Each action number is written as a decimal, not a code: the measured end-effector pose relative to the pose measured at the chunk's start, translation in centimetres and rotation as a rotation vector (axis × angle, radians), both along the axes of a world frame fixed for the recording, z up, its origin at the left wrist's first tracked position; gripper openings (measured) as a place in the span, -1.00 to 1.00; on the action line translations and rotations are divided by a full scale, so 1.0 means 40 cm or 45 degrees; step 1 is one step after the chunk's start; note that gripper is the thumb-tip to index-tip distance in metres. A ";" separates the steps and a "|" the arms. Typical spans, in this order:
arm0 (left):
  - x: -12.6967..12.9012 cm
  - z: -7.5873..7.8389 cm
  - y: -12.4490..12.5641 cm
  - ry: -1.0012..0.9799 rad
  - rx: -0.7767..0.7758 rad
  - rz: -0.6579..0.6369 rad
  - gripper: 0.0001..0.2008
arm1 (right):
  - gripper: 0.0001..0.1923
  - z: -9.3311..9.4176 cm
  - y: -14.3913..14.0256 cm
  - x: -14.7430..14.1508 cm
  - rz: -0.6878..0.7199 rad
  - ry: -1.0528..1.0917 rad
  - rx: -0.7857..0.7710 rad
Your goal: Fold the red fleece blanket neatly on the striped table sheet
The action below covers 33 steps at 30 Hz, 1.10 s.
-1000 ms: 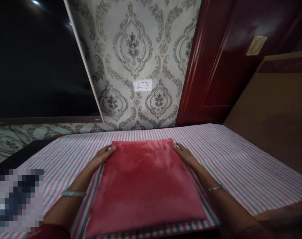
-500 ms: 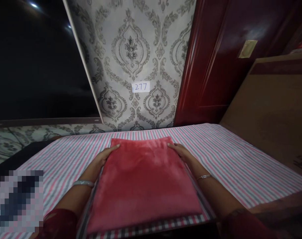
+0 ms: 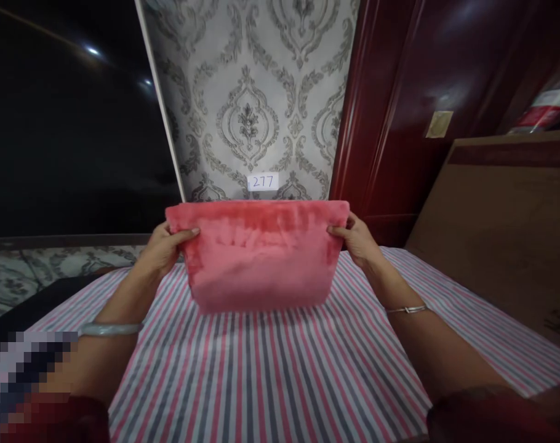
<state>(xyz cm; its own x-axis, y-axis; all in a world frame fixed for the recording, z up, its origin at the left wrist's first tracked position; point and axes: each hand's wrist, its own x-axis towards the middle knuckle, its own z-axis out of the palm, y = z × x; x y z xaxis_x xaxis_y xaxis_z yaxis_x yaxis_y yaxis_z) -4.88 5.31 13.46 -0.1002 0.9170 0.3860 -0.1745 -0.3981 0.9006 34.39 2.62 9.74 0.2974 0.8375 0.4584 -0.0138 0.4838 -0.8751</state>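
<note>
A folded red-pink plush cloth (image 3: 261, 264) hangs upright above the table, held by its two upper corners. My left hand (image 3: 167, 243) grips the left corner, thumb on the near side and fingers behind. At the opposite corner my right hand (image 3: 356, 240) pinches the cloth the same way. Its lower edge is near the striped tablecloth (image 3: 271, 381); whether they touch I cannot tell. A pale bangle (image 3: 111, 329) circles my left wrist, and a thin silver bracelet (image 3: 408, 310) my right.
A large dark screen (image 3: 72, 123) stands at the left. Patterned wallpaper with a paper label (image 3: 263, 181) reading 277 is behind the table. At the right are a dark red wooden panel (image 3: 376, 123), a cardboard box (image 3: 501, 227) and a bottle (image 3: 545, 107).
Both hands have lifted the folded cloth, which was lying flat toward me, and it now hangs upright farther back. My hands are wider apart and higher in view.
</note>
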 end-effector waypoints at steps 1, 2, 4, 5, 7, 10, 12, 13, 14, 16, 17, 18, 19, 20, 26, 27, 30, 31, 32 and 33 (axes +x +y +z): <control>-0.005 0.020 -0.014 0.056 0.090 0.029 -0.67 | -0.47 0.022 -0.018 0.005 -0.067 -0.076 0.142; -0.013 0.027 -0.031 0.145 0.174 0.068 -0.60 | -0.45 0.029 -0.041 0.009 -0.142 -0.165 0.245; -0.039 -0.001 -0.070 0.428 0.293 0.160 -0.45 | -0.49 -0.007 -0.101 0.016 -0.281 -0.366 0.296; -0.056 -0.037 -0.090 0.580 0.310 0.180 -0.41 | -0.52 -0.050 -0.134 0.021 -0.329 -0.475 0.259; -0.099 -0.143 -0.129 0.834 0.227 0.101 -0.46 | -0.60 -0.173 -0.200 0.034 -0.307 -0.653 0.097; -0.173 -0.321 -0.180 1.055 -0.087 -0.125 -0.60 | -0.72 -0.376 -0.289 0.065 -0.038 -0.787 -0.187; -0.210 -0.402 -0.204 1.081 -0.254 -0.067 -0.61 | -0.72 -0.467 -0.330 0.085 -0.003 -0.779 -0.325; -0.219 -0.424 -0.210 1.082 -0.281 0.015 -0.61 | -0.71 -0.490 -0.341 0.092 -0.055 -0.767 -0.374; -0.220 -0.433 -0.211 1.090 -0.270 0.111 -0.61 | -0.70 -0.497 -0.345 0.094 -0.141 -0.757 -0.397; -0.191 -0.423 -0.202 1.161 -0.182 0.260 -0.58 | -0.67 -0.474 -0.333 0.078 -0.308 -0.786 -0.361; -0.162 -0.409 -0.194 1.221 -0.120 0.288 -0.56 | -0.65 -0.450 -0.320 0.059 -0.359 -0.828 -0.306; -0.125 -0.395 -0.186 1.287 -0.054 0.287 -0.54 | -0.62 -0.424 -0.305 0.032 -0.376 -0.888 -0.242; -0.081 -0.381 -0.178 1.357 0.017 0.253 -0.51 | -0.59 -0.399 -0.287 -0.001 -0.360 -0.966 -0.185; -0.033 -0.371 -0.171 1.435 0.079 0.206 -0.50 | -0.57 -0.378 -0.270 -0.038 -0.321 -1.059 -0.149; 0.202 -0.395 -0.156 1.862 0.207 -0.019 -0.43 | -0.43 -0.374 -0.189 -0.230 -0.204 -1.572 -0.269; 0.217 -0.406 -0.155 1.882 0.208 -0.021 -0.43 | -0.43 -0.384 -0.183 -0.244 -0.207 -1.615 -0.291; 0.230 -0.440 -0.149 1.909 0.214 0.013 -0.41 | -0.42 -0.410 -0.176 -0.260 -0.199 -1.686 -0.347; 0.228 -0.451 -0.147 1.925 0.218 0.020 -0.41 | -0.42 -0.418 -0.176 -0.260 -0.192 -1.697 -0.359; 0.225 -0.462 -0.144 1.943 0.224 0.021 -0.42 | -0.43 -0.425 -0.175 -0.260 -0.188 -1.704 -0.365; 0.222 -0.472 -0.141 1.962 0.225 0.018 -0.42 | -0.43 -0.432 -0.175 -0.260 -0.185 -1.708 -0.364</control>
